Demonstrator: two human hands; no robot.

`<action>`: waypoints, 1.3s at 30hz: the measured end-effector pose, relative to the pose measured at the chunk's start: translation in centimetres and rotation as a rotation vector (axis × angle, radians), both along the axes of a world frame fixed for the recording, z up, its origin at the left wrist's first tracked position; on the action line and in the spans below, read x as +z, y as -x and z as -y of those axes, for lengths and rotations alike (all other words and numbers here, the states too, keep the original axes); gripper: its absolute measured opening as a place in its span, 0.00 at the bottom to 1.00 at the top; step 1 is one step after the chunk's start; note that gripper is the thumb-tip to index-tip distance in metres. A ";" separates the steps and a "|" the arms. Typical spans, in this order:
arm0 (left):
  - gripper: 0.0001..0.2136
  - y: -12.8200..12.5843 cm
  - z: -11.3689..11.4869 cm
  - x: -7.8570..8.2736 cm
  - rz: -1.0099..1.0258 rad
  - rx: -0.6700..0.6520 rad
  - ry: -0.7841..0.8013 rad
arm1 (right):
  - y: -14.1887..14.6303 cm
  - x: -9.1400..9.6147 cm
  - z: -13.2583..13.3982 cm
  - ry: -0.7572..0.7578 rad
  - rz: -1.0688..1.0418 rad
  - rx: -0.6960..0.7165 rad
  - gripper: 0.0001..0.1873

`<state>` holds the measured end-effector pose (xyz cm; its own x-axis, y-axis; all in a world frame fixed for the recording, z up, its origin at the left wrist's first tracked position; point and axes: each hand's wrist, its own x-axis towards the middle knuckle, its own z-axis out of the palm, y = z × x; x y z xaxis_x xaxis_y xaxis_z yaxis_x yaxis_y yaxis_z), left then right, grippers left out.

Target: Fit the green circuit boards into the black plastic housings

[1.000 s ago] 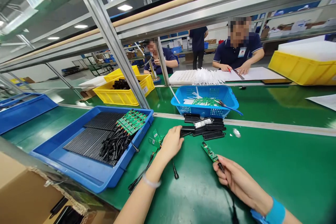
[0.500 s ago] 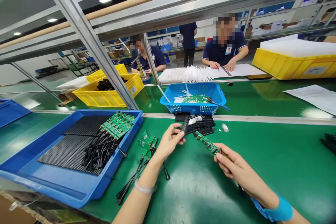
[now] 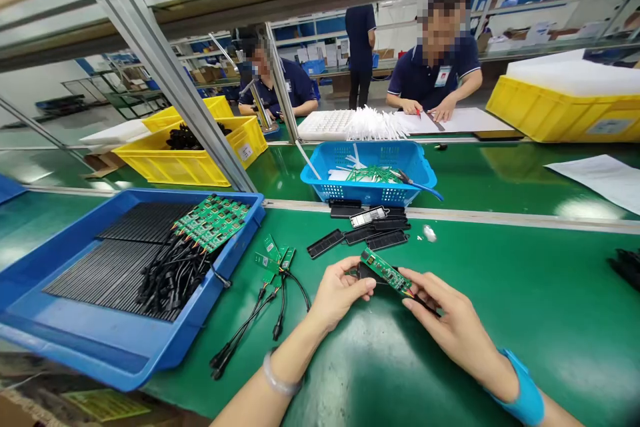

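Observation:
My left hand (image 3: pixel 345 290) pinches the left end of a black plastic case half (image 3: pixel 369 273). Over that case lies a narrow green circuit board (image 3: pixel 387 271), tilted, with small parts and a black cable at its near end. My right hand (image 3: pixel 443 307) grips the board's near end by the cable; whether the board touches the case, I cannot tell. Just beyond, several black case pieces (image 3: pixel 357 233) lie loosely together, one with a pale inside. To the left of my left hand is a small group of circuit boards with black cables (image 3: pixel 275 267).
A blue tray (image 3: pixel 30 347) on the left holds black strips and wired boards. Behind the case pieces stands a blue basket (image 3: pixel 320 188) with white and green ties. Yellow bins (image 3: pixel 175 167) and a metal post (image 3: pixel 150 60) rise beyond. Two people sit across the bench.
My left hand has brought a black case piece from the pile toward the board. My right hand has moved slightly left, and the board now overlaps the case. The view has shifted a little.

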<state>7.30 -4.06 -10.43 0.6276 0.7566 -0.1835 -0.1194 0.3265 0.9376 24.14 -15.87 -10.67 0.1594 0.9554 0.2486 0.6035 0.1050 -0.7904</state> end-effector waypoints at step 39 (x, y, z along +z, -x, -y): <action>0.22 -0.5 1.0 -0.8 0.245 0.067 -0.108 | 0.0 -1.4 -0.6 -0.213 -0.066 -0.049 0.12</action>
